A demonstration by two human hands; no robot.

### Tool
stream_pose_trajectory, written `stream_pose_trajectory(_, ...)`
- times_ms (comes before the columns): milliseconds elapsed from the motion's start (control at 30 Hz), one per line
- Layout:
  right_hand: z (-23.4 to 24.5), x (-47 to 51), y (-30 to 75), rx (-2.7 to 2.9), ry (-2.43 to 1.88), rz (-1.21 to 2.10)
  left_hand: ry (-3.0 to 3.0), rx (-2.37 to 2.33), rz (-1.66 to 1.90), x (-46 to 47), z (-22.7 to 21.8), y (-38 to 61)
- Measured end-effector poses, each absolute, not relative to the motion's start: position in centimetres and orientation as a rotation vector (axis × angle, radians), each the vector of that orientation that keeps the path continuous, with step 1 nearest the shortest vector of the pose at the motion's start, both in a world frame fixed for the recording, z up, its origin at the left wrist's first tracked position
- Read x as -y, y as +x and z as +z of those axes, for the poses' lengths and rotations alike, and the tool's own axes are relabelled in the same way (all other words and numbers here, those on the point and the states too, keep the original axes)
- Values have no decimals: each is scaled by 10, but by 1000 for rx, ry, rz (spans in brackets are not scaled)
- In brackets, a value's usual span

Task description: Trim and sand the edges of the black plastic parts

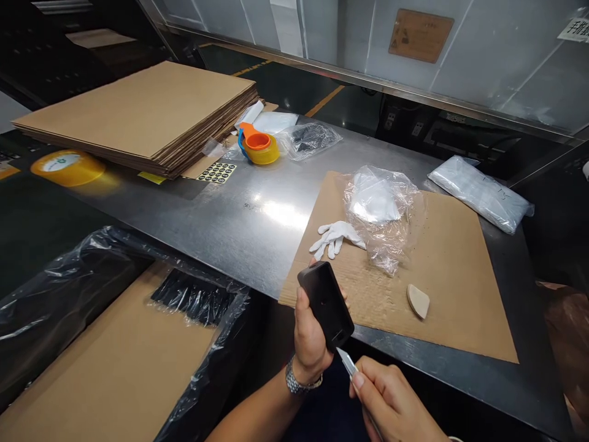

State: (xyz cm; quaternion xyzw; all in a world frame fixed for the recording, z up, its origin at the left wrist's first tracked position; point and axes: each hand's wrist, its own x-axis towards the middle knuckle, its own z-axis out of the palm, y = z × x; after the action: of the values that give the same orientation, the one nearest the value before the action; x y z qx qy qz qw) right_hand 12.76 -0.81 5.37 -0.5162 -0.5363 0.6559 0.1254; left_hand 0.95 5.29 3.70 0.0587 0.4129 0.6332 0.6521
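My left hand, with a metal watch on its wrist, is wrapped round a black rectangular plastic part with a small hole and a slot near its lower end. In my right hand is a craft knife, its blade tip at the lower edge of the black part; whether it touches cannot be made out. Beyond them, a white glove lies on a cardboard sheet. Next to the glove is a crumpled clear plastic bag with something white inside. A small beige wedge-shaped piece rests to the right.
Stacked cardboard sheets fill the metal table's far left, beside yellow tape and an orange tape dispenser. A wrapped white packet lies at right. At lower left stands a box lined with black plastic.
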Motion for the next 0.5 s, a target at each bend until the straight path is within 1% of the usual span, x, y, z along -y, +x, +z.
stream_pose_trajectory(100,58,6,130,1582,-1550,1900,144,-926,1427,-53,38,9)
stream_pose_trajectory(300,59,1,133,1779,-1486,1847,163,-882,1423,-51,37,8)
stream_pose_trajectory(500,61,1,131,1792,-1542,1835,240,-950,1458,-50,33,7)
